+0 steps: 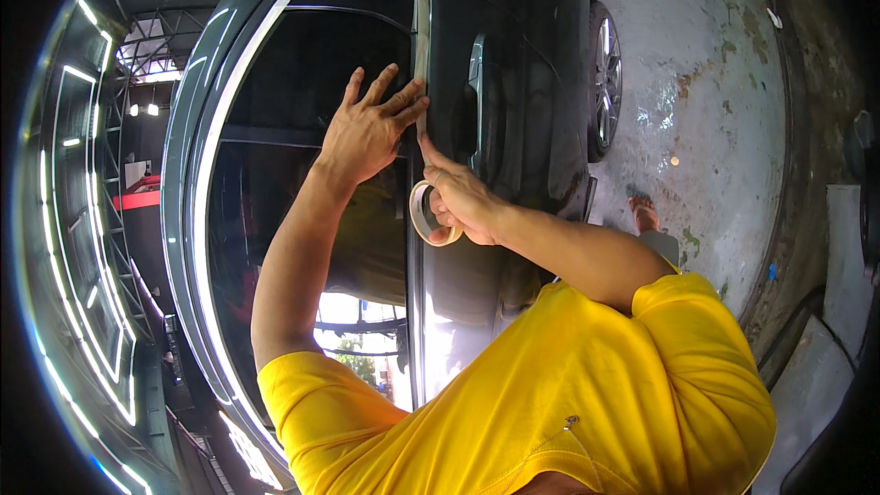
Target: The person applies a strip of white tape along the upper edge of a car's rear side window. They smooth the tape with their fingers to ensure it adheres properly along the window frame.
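Observation:
A dark, glossy car [541, 64] fills the middle of the head view. Along the lower edge of its side window [275, 82] runs a strip of masking tape [422, 14]. My left hand [367, 128] rests with fingers spread over the glass, and its thumb and forefinger reach the tape strip. In my right hand [467, 197] is a roll of masking tape [419, 213], with some fingers through its ring. My right forefinger points up along the strip, just below the left hand. A door handle [477, 82] lies to the right of both hands.
The car's wheel [603, 82] stands at the right, on a stained concrete floor [706, 128]. My bare foot [644, 214] shows there. Bright light tubes [92, 183] line the left side. Grey panels [816, 394] lie at the lower right.

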The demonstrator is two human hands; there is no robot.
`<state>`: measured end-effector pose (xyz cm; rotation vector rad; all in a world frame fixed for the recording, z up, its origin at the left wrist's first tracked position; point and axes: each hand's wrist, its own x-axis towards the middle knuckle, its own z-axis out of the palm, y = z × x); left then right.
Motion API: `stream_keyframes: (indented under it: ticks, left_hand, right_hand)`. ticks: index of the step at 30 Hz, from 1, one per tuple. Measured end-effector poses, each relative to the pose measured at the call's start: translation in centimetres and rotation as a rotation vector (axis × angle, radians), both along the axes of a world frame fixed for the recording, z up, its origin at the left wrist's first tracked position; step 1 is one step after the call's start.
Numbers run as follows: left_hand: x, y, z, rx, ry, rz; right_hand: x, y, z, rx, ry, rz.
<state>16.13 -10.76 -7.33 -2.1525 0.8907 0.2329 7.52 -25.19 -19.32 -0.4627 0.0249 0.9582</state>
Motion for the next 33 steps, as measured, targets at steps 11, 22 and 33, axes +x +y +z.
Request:
stream_keyframes:
  ticks: [11,22,33]
  left_hand:
    - [-0.5,0.5,-0.2,-0.095,-0.003,-0.029]
    - [-1.2,0.5,-0.3,-0.150,0.061,-0.045]
    - [-1.2,0.6,-0.6,-0.204,0.050,-0.057]
  right_hand:
    - [0.4,0.3,-0.7,0.006,-0.029,0.025]
    - [0.5,0.1,-0.3,0.036,-0.009,0.038]
    - [0.7,0.9,-1.7,0.049,-0.048,0.061]
